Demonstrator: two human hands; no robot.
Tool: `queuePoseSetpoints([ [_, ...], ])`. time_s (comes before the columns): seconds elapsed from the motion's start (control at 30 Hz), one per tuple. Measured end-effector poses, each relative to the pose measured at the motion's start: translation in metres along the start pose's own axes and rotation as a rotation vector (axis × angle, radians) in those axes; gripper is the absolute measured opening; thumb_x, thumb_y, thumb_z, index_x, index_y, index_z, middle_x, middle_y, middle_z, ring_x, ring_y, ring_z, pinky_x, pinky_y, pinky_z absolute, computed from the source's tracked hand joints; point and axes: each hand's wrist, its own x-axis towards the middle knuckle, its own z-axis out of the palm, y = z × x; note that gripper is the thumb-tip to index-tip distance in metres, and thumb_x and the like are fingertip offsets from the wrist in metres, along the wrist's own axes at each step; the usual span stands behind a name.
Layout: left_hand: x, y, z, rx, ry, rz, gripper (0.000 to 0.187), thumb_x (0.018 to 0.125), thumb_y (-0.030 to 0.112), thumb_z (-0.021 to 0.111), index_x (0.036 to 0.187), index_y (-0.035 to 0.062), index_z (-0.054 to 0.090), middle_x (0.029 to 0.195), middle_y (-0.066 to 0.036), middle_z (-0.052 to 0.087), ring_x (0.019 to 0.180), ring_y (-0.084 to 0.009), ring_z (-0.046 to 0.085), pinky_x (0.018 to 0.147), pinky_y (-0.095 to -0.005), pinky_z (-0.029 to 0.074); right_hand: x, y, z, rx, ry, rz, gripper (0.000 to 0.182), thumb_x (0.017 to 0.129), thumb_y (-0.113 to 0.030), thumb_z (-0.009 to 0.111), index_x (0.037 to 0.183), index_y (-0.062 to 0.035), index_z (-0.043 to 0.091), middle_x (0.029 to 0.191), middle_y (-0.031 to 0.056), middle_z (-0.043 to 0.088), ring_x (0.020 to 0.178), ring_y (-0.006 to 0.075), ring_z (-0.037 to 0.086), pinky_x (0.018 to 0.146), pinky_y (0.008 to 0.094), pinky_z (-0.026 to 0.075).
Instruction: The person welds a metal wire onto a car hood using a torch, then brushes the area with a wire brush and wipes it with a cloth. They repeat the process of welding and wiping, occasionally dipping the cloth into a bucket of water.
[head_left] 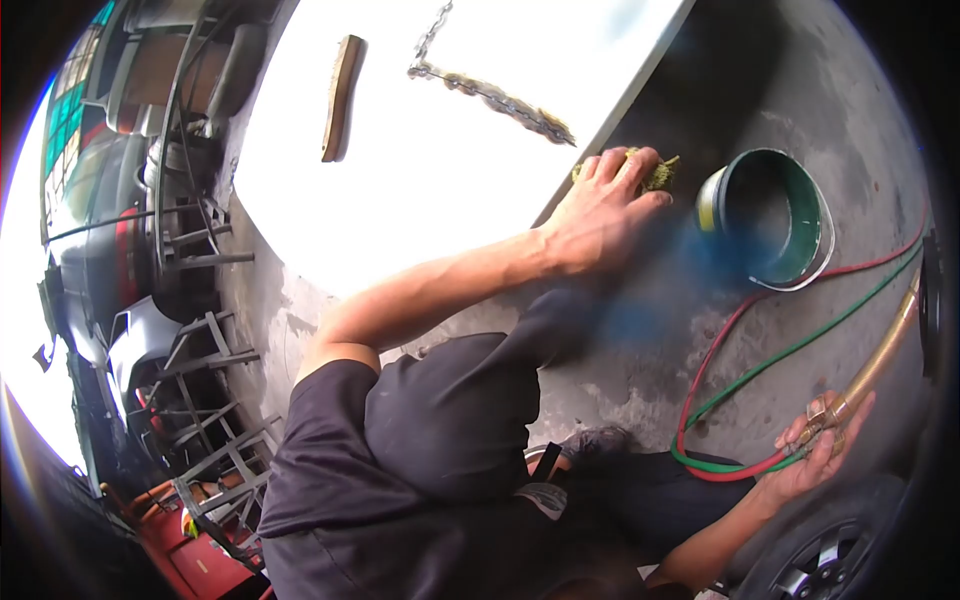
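Note:
My left hand (605,205) reaches out over the corner of a large white panel (420,200), its fingers closed on a crumpled yellow-green cloth (660,172). Low on the right, my right hand (825,445) is wrapped around a brass gas torch (880,350), which points up and away to the right. A red hose (708,365) and a green hose (790,355) run to the torch's rear end. On the panel lies what looks like a metal chain (490,95), bent at an angle, with brownish marks along it. A curved wooden strip (341,98) rests left of it.
A green bucket (775,218) with a wire handle stands on the concrete floor (855,110) beside the panel. At the lower right is a car wheel (825,565). Metal frames (205,370) and a parked car (95,220) are along the left, with a red box (195,555) below.

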Motion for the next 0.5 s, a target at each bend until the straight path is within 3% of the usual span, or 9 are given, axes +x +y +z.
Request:
queuePoseSetpoints([
  [0.1,-0.011,-0.034,-0.006,0.204,0.074,0.020,0.045,0.078,0.004,0.067,0.122,0.0148,0.072,0.145,-0.022,0.048,0.126,-0.0452,0.048,0.103,-0.0567,0.044,0.002,-0.001,0.004,-0.021,-0.004,0.028,0.081,0.097,-0.026,0.057,0.163,0.0057,0.020,0.109,0.0231,0.063,0.060,0.0133,0.060,0.040,0.0212,0.049],
  [0.2,-0.028,-0.170,-0.040,0.286,0.186,0.067,0.024,0.088,0.007,0.063,0.108,0.0106,0.076,0.128,-0.015,0.065,0.111,-0.0321,0.062,0.094,-0.0486,0.053,0.003,-0.005,0.008,-0.012,-0.010,0.010,0.081,0.097,-0.025,0.057,0.162,0.0065,0.021,0.110,0.0242,0.063,0.058,0.0131,0.059,0.039,0.0210,0.049],
  [0.27,-0.040,-0.239,-0.093,0.220,0.357,-0.296,0.019,0.090,-0.002,0.058,0.093,0.0038,0.076,0.099,-0.013,0.073,0.092,-0.0272,0.067,0.075,-0.0384,0.057,0.004,-0.001,0.007,-0.007,-0.008,-0.007,0.080,0.097,-0.025,0.056,0.162,0.0065,0.021,0.111,0.0246,0.063,0.058,0.0131,0.059,0.038,0.0208,0.048],
  [0.3,-0.043,-0.242,-0.125,0.365,0.226,-0.538,0.021,0.090,-0.005,0.057,0.096,0.0025,0.076,0.095,-0.013,0.073,0.095,-0.0271,0.065,0.074,-0.0402,0.056,0.005,0.001,0.006,-0.002,-0.008,-0.027,0.080,0.097,-0.025,0.055,0.162,0.0066,0.022,0.111,0.0250,0.063,0.057,0.0130,0.059,0.037,0.0206,0.047],
  [0.37,-0.044,-0.225,-0.117,0.783,0.357,-0.667,0.024,0.089,-0.005,0.058,0.101,0.0035,0.077,0.101,-0.015,0.071,0.104,-0.0280,0.060,0.078,-0.0422,0.054,0.005,0.003,0.006,0.006,0.018,-0.030,0.079,0.096,-0.025,0.053,0.162,0.0065,0.022,0.112,0.0252,0.063,0.057,0.0131,0.059,0.037,0.0202,0.046],
  [0.4,-0.044,-0.224,-0.097,0.177,0.236,-0.789,0.036,0.089,-0.002,0.054,0.120,0.0011,0.071,0.109,-0.019,0.072,0.110,-0.0296,0.064,0.103,-0.0464,0.045,0.004,0.001,0.007,0.014,0.030,-0.026,0.078,0.096,-0.024,0.052,0.162,0.0064,0.023,0.113,0.0254,0.063,0.057,0.0132,0.059,0.036,0.0198,0.046],
  [0.43,-0.057,-0.216,-0.048,0.622,0.229,-0.293,0.037,0.088,0.000,0.057,0.123,0.0038,0.070,0.126,-0.019,0.063,0.117,-0.0307,0.059,0.103,-0.0471,0.045,0.003,-0.004,0.012,0.015,0.032,-0.016,0.078,0.096,-0.024,0.052,0.162,0.0064,0.023,0.113,0.0254,0.063,0.057,0.0132,0.059,0.036,0.0198,0.046],
  [0.47,-0.060,-0.175,-0.006,0.370,0.180,-0.155,0.043,0.086,0.000,0.057,0.128,0.0064,0.067,0.128,-0.018,0.062,0.118,-0.0332,0.058,0.105,-0.0461,0.044,0.002,-0.009,0.019,-0.004,0.079,0.001,0.078,0.096,-0.025,0.051,0.162,0.0063,0.023,0.111,0.0254,0.063,0.056,0.0132,0.059,0.035,0.0195,0.044],
  [0.5,-0.053,-0.126,0.041,0.602,-0.056,0.002,0.046,0.084,0.004,0.060,0.130,0.0089,0.065,0.131,-0.015,0.061,0.122,-0.0354,0.056,0.106,-0.0467,0.043,0.003,-0.012,0.023,-0.027,0.122,0.016,0.078,0.096,-0.025,0.050,0.162,0.0062,0.022,0.109,0.0253,0.062,0.055,0.0132,0.058,0.034,0.0193,0.043],
])
